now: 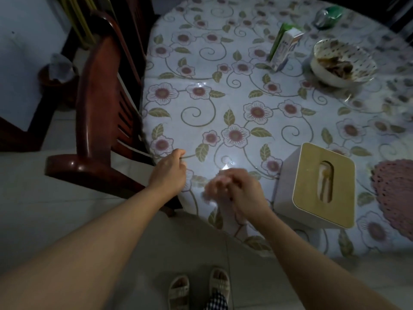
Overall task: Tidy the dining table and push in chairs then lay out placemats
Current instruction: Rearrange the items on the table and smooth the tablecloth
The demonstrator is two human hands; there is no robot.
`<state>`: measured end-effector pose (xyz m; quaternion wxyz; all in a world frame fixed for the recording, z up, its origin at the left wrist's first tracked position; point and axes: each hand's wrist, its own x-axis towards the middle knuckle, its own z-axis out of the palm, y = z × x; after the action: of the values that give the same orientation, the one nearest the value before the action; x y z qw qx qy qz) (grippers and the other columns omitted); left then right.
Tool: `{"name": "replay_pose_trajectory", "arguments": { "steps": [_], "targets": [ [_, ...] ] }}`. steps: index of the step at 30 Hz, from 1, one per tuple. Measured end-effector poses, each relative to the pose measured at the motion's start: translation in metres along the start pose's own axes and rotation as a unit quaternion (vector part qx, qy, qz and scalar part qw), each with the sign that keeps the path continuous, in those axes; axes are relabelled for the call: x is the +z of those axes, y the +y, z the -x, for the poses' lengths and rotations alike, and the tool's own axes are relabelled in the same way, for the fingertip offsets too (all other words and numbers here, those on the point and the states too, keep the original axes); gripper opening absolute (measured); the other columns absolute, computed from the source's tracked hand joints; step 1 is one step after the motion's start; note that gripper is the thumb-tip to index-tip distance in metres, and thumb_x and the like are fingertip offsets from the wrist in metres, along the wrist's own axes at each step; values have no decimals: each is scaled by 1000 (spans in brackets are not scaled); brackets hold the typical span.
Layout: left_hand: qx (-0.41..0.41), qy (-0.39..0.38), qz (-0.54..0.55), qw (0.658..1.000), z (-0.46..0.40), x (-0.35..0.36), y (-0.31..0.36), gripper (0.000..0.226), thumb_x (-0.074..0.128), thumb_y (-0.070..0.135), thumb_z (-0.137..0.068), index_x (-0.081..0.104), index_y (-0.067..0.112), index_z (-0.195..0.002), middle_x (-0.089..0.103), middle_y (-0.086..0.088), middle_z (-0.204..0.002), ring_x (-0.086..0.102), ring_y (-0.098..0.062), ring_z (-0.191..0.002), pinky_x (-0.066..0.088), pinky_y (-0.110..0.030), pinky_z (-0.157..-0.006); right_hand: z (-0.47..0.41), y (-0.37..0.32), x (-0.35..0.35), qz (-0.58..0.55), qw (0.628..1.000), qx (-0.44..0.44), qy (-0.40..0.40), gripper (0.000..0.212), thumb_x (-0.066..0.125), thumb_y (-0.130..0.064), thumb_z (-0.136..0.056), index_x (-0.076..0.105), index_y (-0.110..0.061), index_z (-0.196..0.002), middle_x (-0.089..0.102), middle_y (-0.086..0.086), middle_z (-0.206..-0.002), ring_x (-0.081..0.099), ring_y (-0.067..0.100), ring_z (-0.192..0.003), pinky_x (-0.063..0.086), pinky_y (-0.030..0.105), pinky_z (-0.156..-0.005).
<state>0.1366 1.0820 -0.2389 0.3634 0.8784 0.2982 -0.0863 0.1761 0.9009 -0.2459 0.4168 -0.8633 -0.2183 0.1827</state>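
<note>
Floral plastic sheeting, printed with pink blooms and green leaves, covers the round dining table (223, 86), and everything else is placed here against the tissue box (317, 186), a pale box with a tan slotted lid standing near the table's near edge. Just left of the tissue box, over the table's rim, the right hand (241, 193) is blurred with its fingers curled toward the left; something pale seems to lie under them, but I cannot tell whether the hand grips it or is merely closed. Further left of the box, the left hand (167, 173) sits at the rim with its fingers curled and pinching the edge of the tablecloth. Beyond that hand, well left of the box, a dark red wooden chair (100, 104) stands close against the table's side, its slatted back toward the table. Just right of the box a pink crocheted mat (395, 193) lies flat on the cloth, cut off by the frame. Far behind the box stand a dirty white bowl (342, 63) holding brown scraps, a green and white carton (283, 48) upright to the bowl's left, and a green-labelled bottle (328, 16) lying further back. Below the box, on the pale tiled floor, two feet in sandals (199, 287) show.
</note>
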Motion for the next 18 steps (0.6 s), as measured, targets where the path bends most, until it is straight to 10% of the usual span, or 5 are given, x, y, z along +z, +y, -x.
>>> {"name": "replay_pose_trajectory", "arguments": {
  "steps": [4, 10, 18],
  "targets": [
    [-2, 19, 6, 1000, 4, -6, -3, 41, 38, 17, -96, 42, 16, -137, 44, -13, -142, 43, -30, -127, 39, -36, -101, -25, -7, -2, -67, 994, 29, 76, 23, 41, -3, -95, 62, -9, -89, 64, 15, -70, 47, 16, -40, 37, 24, -36],
    [-14, 27, -5, 1000, 3, -2, -23, 39, 39, 17, -96, 43, 16, -134, 44, -9, -143, 40, -27, -130, 36, -37, -104, -23, 35, 49, 194, 959, -208, -5, 48, 44, -5, -93, 43, -8, -141, 43, 7, -146, 35, 16, -136, 27, 37, -113],
    [-10, 63, 18, 998, -5, -2, -31, 39, 39, 9, -95, 47, 13, -132, 53, -7, -136, 46, -25, -126, 37, -38, -104, 29, 42, 51, 242, 902, -337, -120, 57, 38, -15, -88, 35, -19, -145, 32, 1, -153, 28, 22, -141, 36, 39, -109]
  ]
}}
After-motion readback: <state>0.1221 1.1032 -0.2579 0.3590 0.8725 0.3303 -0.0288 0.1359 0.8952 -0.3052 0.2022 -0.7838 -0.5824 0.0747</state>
